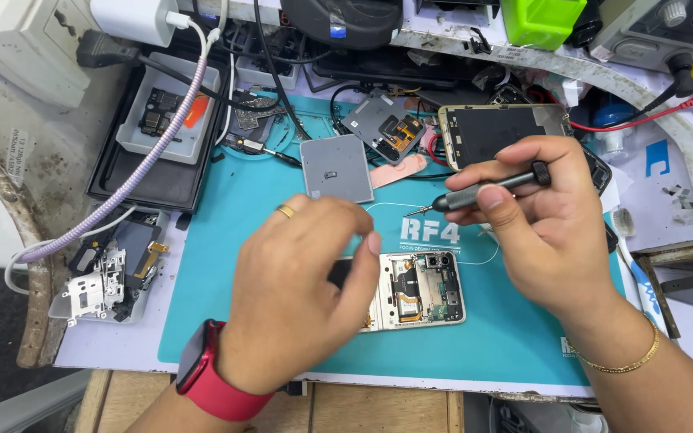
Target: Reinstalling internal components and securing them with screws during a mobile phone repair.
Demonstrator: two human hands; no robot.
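Pinching a slim grey screwdriver [487, 189] between thumb and fingertips, the right hand [547, 228] holds it level above the teal mat [515, 337], tip pointing left. Below, the left hand [302, 281], fingers curled, grips the left part of the opened phone [419, 290] lying near the mat's middle. Farther back lie a grey square cover [336, 168] and a dark screen [495, 132].

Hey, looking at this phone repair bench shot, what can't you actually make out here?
Head view only:
- Opened phone: its left part is hidden under the left hand.
- Screwdriver: the tip is too small to tell its type; the right hand covers part of the shaft.
- Tray at upper left: the small parts in it are too small to identify.
- Green object: cut off by the top edge.
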